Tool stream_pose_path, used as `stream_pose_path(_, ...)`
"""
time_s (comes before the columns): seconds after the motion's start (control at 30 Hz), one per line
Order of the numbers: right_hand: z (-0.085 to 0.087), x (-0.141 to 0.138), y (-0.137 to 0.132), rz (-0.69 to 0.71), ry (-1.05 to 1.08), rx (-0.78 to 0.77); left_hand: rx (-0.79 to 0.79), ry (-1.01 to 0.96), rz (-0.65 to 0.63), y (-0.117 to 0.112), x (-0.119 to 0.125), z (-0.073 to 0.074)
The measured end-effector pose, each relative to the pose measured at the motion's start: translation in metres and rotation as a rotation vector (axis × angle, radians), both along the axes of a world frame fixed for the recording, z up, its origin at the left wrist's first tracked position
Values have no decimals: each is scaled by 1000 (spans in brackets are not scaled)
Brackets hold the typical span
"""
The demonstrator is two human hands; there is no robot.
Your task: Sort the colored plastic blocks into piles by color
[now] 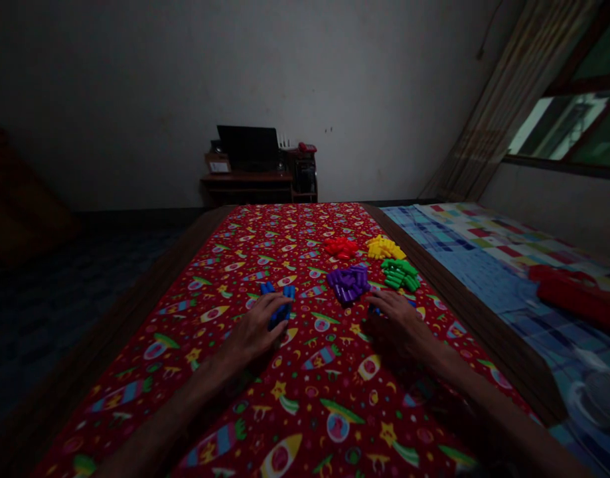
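My left hand (257, 328) lies on the red rocket-print cloth (295, 398) with its fingers curled over a small heap of blue plastic pieces (279, 302). My right hand (397, 318) rests palm down just below a purple heap (349, 284), and a bit of blue shows under its fingertips. Beyond them lie a green heap (400, 273), a red heap (341, 247) and a yellow heap (384, 248), all sorted by colour.
The cloth covers a wooden table (464, 292). A checked bedsheet (484, 252) with a red roll (576, 295) lies to the right. A desk with a dark laptop (249, 147) stands against the far wall. A curtained window (558, 123) is at upper right.
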State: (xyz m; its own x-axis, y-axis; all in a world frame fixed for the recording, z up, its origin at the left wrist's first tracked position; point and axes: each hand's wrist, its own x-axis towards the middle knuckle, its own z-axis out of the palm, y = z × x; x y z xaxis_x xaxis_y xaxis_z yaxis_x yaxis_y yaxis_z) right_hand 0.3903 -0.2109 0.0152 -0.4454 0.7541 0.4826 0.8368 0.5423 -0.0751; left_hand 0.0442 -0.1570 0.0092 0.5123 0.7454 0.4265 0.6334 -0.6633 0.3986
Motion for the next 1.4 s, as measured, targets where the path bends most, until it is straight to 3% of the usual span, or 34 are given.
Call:
stream_pose_path(0.1, -8, 30, -4, -47, -3, 14, -72, -40, -81, -12, 19, 9)
stream_pose_path(0.2, -14, 33, -7, -56, 36, 54, -157, -107, -145, -22, 39, 12)
stream_pose_path(0.3, -11, 7, -9, -20, 121, 80, -252, -180, -193, -28, 59, 10)
stream_pose_path(0.47, 6, -57, -14, 322, 95, -108, -450, -354, -167, -29, 87, -6)
stream_pose_path(0.6, 4, -65, -12, 405, 116, -248, -624, -453, -135, -26, 89, -15)
stream_pose_path(0.77, -12, -44, -12, 342, 135, -330, -424, -256, -117, -43, 76, -5)
stream_pose_path(0.93, -10, -41, -24, 322, 46, -352, -203, 18, -236, -69, 68, -8)
stream_pose_path(1.1, -11, -37, -25, 295, 76, -268, -253, 48, -243, -67, 67, -17)
stream_pose_path(1.23, -12, -29, -12, 118, 150, -86, -267, 28, -228, -59, 65, -13)
stream_pose_path(1.4, 4, -4, -5, -42, 180, 43, -278, -20, -232, -55, 61, -9)
